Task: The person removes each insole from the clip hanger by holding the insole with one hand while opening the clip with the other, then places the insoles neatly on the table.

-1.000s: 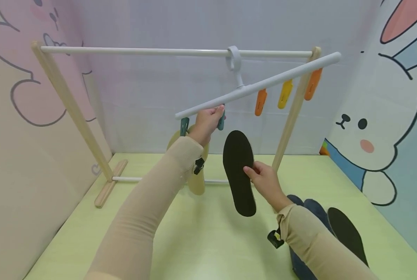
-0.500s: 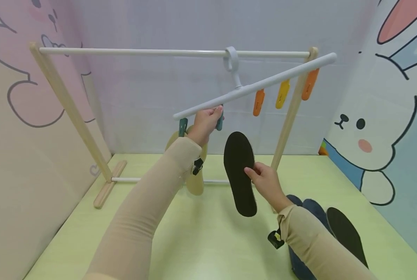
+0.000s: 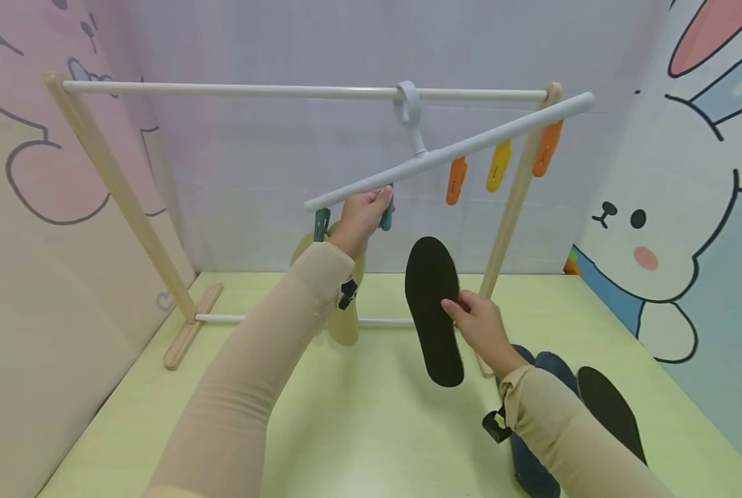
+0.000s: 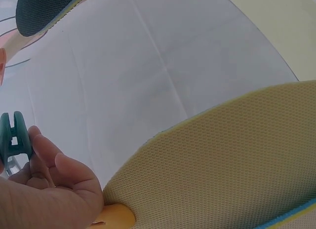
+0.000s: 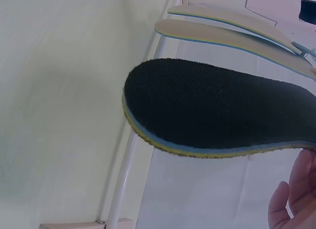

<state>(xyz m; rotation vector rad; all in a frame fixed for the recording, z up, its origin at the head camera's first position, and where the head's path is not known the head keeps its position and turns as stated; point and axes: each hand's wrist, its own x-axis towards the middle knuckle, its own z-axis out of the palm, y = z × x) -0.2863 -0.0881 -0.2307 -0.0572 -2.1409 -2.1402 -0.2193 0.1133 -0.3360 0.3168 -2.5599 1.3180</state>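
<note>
Left hand [image 3: 358, 220] pinched teal clip [image 3: 386, 217] beneath tilted white hanger [image 3: 458, 149]; right hand [image 3: 483, 325] gripped black insole [image 3: 431, 311] by edge, apart from clip.

A person's left hand [image 3: 359, 218] held a teal clip [image 3: 386, 218] beneath a slanting white hanger bar [image 3: 464, 147], hooked on a rack's top rail [image 3: 221, 89]. The right hand [image 3: 484, 325] pinched a black insole [image 3: 431, 304] by its edge, below the bar. Beige insoles [image 3: 344, 328] hung partly behind the left sleeve [image 3: 258, 360]. Two orange clips [image 3: 456, 181] and a yellow clip [image 3: 498, 166] hung towards the bar's raised end. Another black insole [image 3: 612, 413] lay lower right.
</note>
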